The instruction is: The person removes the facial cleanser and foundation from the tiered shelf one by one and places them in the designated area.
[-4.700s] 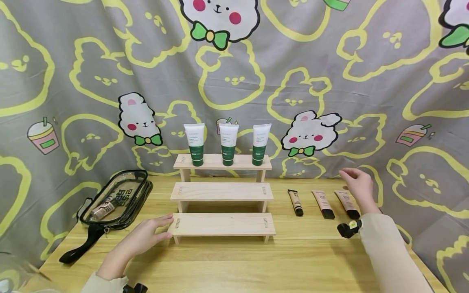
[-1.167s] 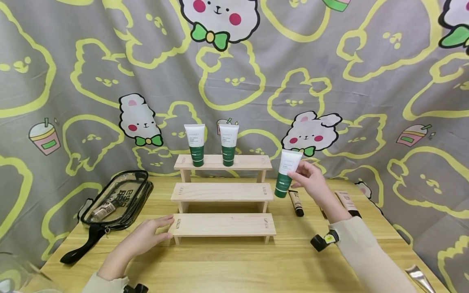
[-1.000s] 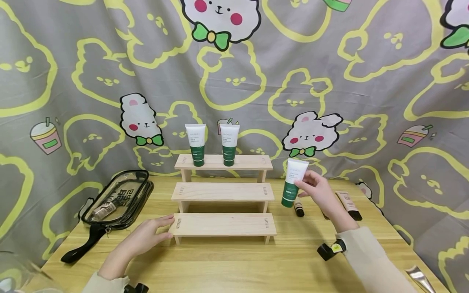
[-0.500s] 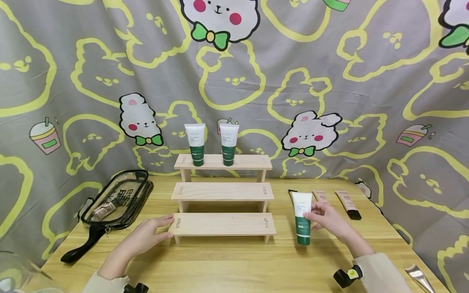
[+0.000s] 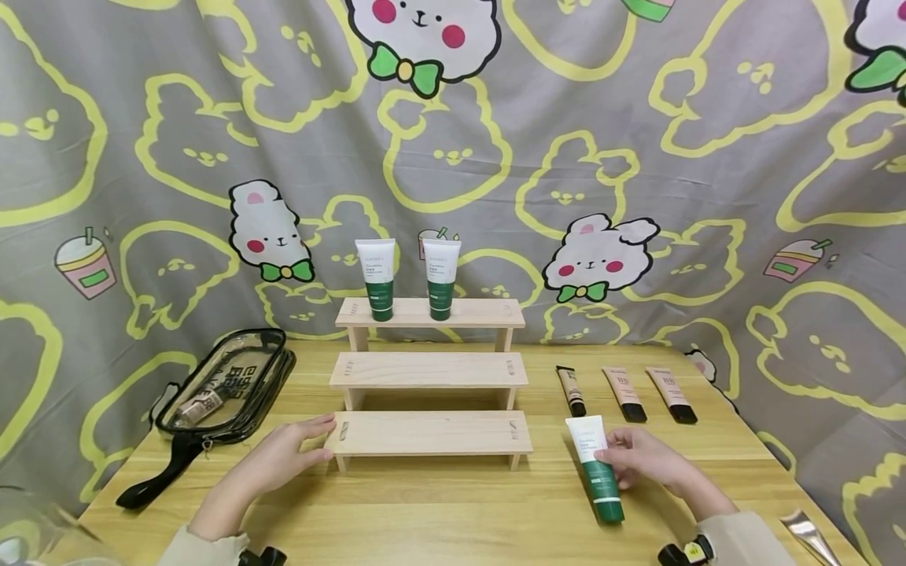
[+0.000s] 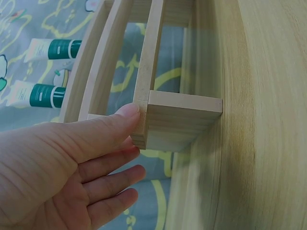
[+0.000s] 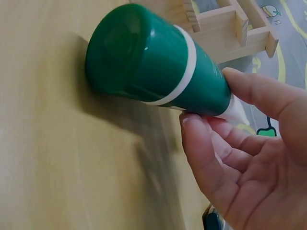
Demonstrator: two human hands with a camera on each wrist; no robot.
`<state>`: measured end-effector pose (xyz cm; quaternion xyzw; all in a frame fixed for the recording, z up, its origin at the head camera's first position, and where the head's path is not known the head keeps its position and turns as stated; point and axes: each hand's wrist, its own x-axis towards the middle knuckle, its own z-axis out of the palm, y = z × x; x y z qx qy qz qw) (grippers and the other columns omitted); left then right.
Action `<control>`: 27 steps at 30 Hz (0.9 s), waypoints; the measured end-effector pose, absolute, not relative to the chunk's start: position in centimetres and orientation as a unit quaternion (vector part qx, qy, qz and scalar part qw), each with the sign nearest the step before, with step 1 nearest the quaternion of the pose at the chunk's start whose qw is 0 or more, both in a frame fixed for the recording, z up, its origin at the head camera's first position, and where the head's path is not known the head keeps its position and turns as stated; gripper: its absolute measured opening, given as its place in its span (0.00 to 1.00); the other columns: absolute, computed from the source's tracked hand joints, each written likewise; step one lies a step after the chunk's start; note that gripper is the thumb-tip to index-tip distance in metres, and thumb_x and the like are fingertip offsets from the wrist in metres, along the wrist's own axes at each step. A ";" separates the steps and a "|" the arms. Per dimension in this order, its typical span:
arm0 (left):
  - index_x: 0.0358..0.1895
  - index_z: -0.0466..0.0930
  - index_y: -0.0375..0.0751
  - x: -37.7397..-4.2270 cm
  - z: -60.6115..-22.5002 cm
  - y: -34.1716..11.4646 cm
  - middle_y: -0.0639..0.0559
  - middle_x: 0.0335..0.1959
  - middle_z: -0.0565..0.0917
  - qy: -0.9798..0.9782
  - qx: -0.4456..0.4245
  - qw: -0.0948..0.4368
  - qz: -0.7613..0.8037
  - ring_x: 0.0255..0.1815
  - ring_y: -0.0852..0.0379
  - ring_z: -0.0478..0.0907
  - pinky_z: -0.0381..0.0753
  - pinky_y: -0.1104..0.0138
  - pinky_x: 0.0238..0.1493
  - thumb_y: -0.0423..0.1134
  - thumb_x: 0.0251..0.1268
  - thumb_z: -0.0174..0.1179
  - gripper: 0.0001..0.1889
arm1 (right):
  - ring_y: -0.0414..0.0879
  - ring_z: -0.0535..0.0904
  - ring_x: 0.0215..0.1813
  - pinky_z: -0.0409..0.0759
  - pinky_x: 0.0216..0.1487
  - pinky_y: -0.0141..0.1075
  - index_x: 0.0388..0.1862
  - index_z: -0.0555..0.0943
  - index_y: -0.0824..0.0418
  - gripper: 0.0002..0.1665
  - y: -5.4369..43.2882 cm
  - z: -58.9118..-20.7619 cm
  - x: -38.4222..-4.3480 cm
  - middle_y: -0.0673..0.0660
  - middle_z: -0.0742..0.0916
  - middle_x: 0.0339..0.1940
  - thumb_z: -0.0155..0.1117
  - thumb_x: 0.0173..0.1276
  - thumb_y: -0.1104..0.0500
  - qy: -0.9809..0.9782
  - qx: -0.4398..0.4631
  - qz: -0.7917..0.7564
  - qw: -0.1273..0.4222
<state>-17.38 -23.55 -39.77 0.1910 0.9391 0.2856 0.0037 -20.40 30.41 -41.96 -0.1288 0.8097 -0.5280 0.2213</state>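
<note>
My right hand [image 5: 647, 462] pinches a white and green cosmetic tube [image 5: 597, 472] between thumb and fingers, right of the stand. The tube tilts, green cap [image 7: 120, 52] lowest and toward me; its shadow falls on the table beside it. My left hand [image 5: 279, 457] touches the left end of the lowest step of a three-step wooden stand [image 5: 432, 431]. Its thumb lies on the board's end in the left wrist view, the other fingers loosely extended. Two matching tubes, one on the left [image 5: 379, 280] and one in the middle [image 5: 441, 280], stand upright on the top step.
Behind the held tube lie a slim black-capped tube [image 5: 570, 391] and two pink BB tubes [image 5: 624, 395] [image 5: 671, 395]. A clear zip pouch [image 5: 225, 385] with a small tube inside lies at the left. A shiny metal object [image 5: 810, 538] is at the right edge; a patterned curtain [image 5: 453, 181] hangs behind.
My right hand has taken the right-hand tube off the top step and brought it right, down and toward me over the table. The left hand has stayed at the stand.
</note>
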 end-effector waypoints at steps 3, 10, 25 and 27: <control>0.57 0.73 0.29 -17.4 -39.8 -23.6 0.37 0.61 0.69 0.940 0.192 0.000 0.283 0.60 0.38 0.66 0.65 0.47 0.59 0.40 0.57 0.63 0.26 | 0.43 0.75 0.24 0.79 0.23 0.30 0.29 0.70 0.65 0.12 30.6 -42.3 -20.4 0.54 0.79 0.23 0.59 0.66 0.58 0.807 -0.119 -0.529 0.236; 0.57 0.73 0.29 -17.3 -39.8 -23.6 0.38 0.62 0.69 0.940 0.188 0.002 0.285 0.60 0.37 0.65 0.65 0.47 0.58 0.40 0.57 0.63 0.26 | 0.39 0.75 0.21 0.78 0.22 0.27 0.29 0.72 0.65 0.12 30.8 -42.6 -20.4 0.53 0.79 0.20 0.58 0.67 0.58 0.797 -0.108 -0.534 0.259; 0.57 0.73 0.29 -17.4 -39.9 -23.5 0.39 0.62 0.69 0.940 0.187 -0.003 0.285 0.60 0.38 0.65 0.64 0.47 0.59 0.40 0.57 0.63 0.26 | 0.38 0.75 0.17 0.78 0.19 0.27 0.35 0.69 0.67 0.14 31.1 -43.3 -20.8 0.53 0.78 0.18 0.59 0.67 0.56 0.814 -0.082 -0.512 0.259; 0.57 0.72 0.29 -17.4 -39.9 -23.5 0.39 0.62 0.69 0.940 0.186 -0.001 0.286 0.60 0.38 0.65 0.64 0.47 0.59 0.40 0.57 0.63 0.26 | 0.38 0.75 0.17 0.78 0.19 0.28 0.37 0.68 0.67 0.15 31.1 -43.2 -20.8 0.53 0.78 0.18 0.59 0.66 0.57 0.816 -0.077 -0.512 0.257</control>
